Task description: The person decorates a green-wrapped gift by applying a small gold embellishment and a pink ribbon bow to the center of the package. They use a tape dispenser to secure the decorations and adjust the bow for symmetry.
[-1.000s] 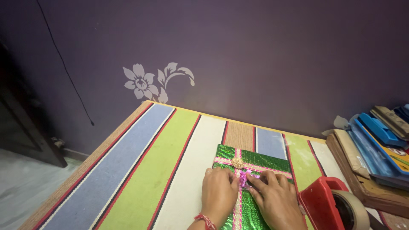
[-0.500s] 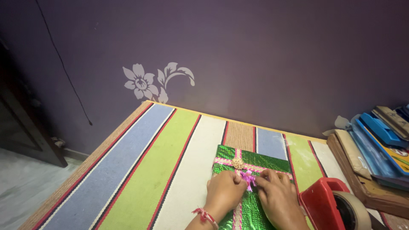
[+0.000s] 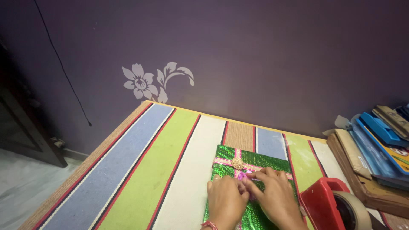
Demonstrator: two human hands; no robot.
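Head view, only one there is: a flat rectangular parcel in shiny green foil wrap [image 3: 260, 164] lies near the counter's [image 3: 140, 170] near edge, right of the middle, on a striped cloth of blue, green and cream bands. Its long axis runs from the near edge toward the purple wall [image 3: 255, 55], same way as the stripes. Pink-and-gold ribbon crosses it lengthwise and widthwise, with a small gold bow [image 3: 237, 163] at the crossing.

Both hands sit on the parcel just nearer than that crossing. The left hand [image 3: 224, 200] and right hand [image 3: 275, 196] meet at a little bright-pink ribbon bow [image 3: 243, 175], fingers pinched narrow around it (how much each one actually grips I can't tell, the knuckles cover it). The pink bow lies straight ahead of the fingertips, touching them, and both hands are about equally close.

At the counter's right near corner, just beside the right hand, stands a red tape dispenser [image 3: 321, 202] holding a beige tape roll [image 3: 355, 213]. Further right, an open wooden box [image 3: 366, 187] holds stacked blue and tan flat items.
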